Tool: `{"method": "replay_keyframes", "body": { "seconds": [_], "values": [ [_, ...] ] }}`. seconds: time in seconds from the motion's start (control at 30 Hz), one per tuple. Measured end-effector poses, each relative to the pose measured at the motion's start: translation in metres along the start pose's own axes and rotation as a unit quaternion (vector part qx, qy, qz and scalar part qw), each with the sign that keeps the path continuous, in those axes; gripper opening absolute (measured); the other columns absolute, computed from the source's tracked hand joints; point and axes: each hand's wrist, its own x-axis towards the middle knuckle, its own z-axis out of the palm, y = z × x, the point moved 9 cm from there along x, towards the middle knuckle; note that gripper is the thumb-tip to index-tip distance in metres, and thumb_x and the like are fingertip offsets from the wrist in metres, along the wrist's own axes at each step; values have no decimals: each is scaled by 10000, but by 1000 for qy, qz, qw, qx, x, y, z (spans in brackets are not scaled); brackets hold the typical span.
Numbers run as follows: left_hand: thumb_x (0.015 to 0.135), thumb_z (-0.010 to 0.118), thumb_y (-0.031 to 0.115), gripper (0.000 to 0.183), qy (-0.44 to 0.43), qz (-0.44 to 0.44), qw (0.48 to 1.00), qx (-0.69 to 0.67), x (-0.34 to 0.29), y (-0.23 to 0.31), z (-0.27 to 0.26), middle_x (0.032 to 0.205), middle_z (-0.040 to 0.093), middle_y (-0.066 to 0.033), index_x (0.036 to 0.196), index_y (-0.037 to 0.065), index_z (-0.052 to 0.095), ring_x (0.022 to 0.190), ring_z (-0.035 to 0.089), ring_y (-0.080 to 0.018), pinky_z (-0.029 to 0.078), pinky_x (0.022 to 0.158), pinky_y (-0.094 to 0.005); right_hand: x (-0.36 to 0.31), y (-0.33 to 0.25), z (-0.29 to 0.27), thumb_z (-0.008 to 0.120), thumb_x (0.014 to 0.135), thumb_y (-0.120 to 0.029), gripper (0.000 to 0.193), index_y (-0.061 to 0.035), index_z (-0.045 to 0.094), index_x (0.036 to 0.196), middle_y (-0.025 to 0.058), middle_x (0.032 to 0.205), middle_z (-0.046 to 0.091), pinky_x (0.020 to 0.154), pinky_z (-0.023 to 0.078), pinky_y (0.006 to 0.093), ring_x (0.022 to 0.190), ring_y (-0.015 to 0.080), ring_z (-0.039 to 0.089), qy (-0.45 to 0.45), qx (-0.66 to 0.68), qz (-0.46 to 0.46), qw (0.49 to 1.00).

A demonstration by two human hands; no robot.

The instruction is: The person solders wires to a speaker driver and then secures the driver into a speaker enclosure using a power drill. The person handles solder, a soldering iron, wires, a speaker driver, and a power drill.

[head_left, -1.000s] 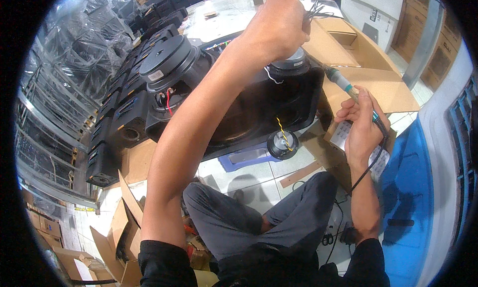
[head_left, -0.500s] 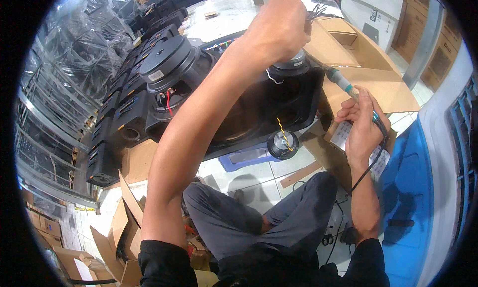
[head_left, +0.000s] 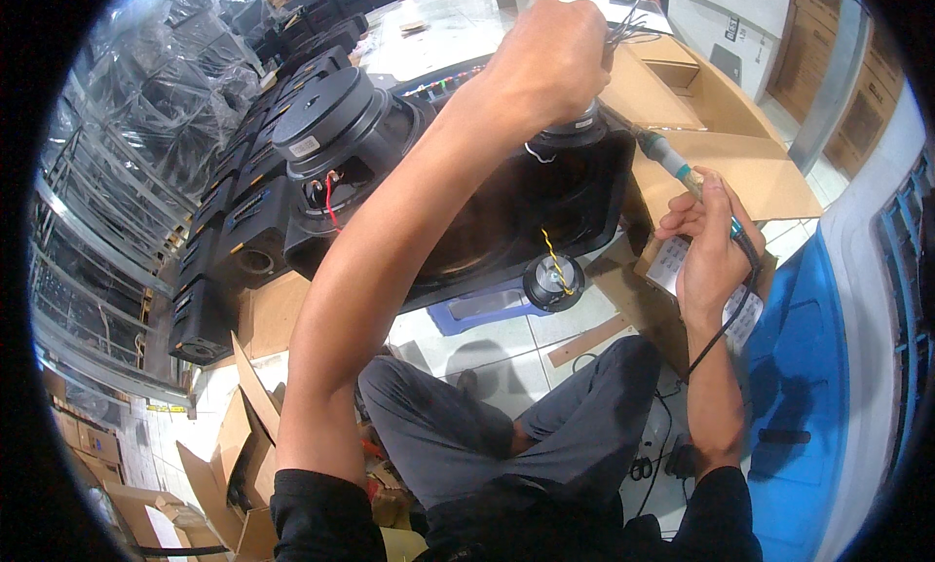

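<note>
It was a speaker workshop, with rows of black speaker boxes (head_left: pixel 255 233), plastic-wrapped stacks (head_left: pixel 185 90), cardboard cartons (head_left: pixel 740 172) and a soldering iron (head_left: pixel 666 158).

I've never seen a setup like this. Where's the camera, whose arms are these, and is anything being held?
There's no robot here: these are a person's bare arms, seen from a wide fisheye camera on their head, so edges look curved. The right hand holds what looks like a soldering iron. Thin dark wires stick out beside the left hand, whose fingertips are hidden. Ahead is a black speaker cabinet bearing a large round speaker driver. A small driver with a yellow wire sits at its near side; an open cardboard box is to the right.
</note>
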Motion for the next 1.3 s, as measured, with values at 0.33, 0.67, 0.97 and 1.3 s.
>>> {"method": "replay_keyframes", "body": {
  "seconds": [0.33, 0.67, 0.97, 1.3],
  "values": [
    [791, 687, 93, 161, 4, 17, 1000, -25, 3, -1, -7, 867, 683, -290, 866, -37, 744, 827, 700, -404, 569, 802, -426, 1, 0, -1, 542, 1017, -209, 312, 61, 664, 1112, 127, 719, 648, 509, 551, 285, 573, 168, 647, 0, 8, -1, 1000],
    [787, 740, 102, 153, -5, -2, 1000, 11, 7, -2, 4, 838, 708, -228, 894, -6, 754, 780, 710, -317, 538, 779, -394, 1, 1, -1, 545, 1016, -210, 311, 60, 664, 1113, 125, 717, 649, 504, 546, 276, 567, 168, 648, -1, 4, -5, 1000],
    [798, 721, 119, 173, 21, 8, 1000, -2, 5, 4, -5, 842, 705, -235, 890, -25, 742, 781, 707, -340, 549, 759, -401, 2, 1, -1, 542, 1018, -218, 317, 61, 662, 1107, 125, 718, 651, 501, 547, 281, 563, 167, 645, -4, -1, -12, 1000],
    [843, 681, 157, 210, 218, -93, 942, -239, -71, -22, -75, 784, 720, -154, 901, -36, 740, 638, 661, -216, 514, 633, -292, 5, -5, -17, 539, 1004, -238, 346, 81, 642, 1089, 119, 713, 640, 504, 536, 284, 536, 168, 621, 53, 50, -8, 997]
  ]
}}
